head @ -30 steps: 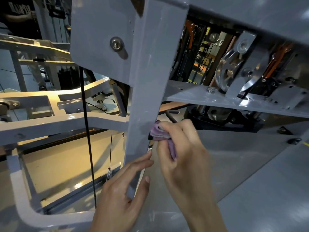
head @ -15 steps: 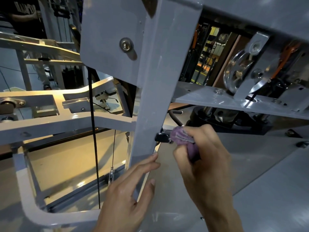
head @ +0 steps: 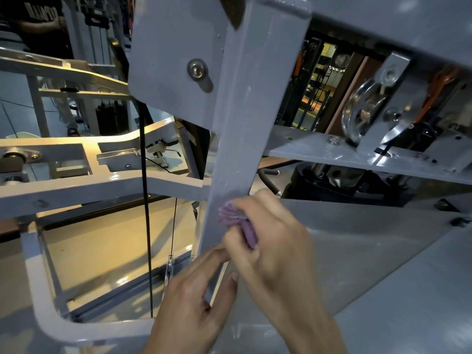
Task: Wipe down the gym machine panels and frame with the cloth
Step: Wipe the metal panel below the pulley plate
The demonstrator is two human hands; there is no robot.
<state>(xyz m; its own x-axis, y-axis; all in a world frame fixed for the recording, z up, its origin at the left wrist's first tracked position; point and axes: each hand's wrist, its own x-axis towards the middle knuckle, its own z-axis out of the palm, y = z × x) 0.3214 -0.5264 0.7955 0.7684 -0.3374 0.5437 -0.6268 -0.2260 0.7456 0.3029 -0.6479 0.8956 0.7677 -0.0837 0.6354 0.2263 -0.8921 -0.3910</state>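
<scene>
A grey upright post (head: 245,118) of the gym machine frame runs down the middle of the view. My right hand (head: 275,246) grips a bunched purple cloth (head: 237,221) and presses it against the post's front face, low down. Just below, my left hand (head: 194,302) rests on the post with straight fingers on its front and the thumb along its right edge. A grey panel (head: 173,57) with a round bolt is fixed to the post's upper left.
A black cable (head: 145,200) hangs left of the post, in front of a pale frame opening (head: 38,290). A shelf plate (head: 332,154) with a steel pulley (head: 362,116) juts out at right. A sloping grey panel (head: 370,241) lies below it. A person stands far left.
My right hand has carried the cloth left from the post's right edge onto its front face. The left hand stays on the post below.
</scene>
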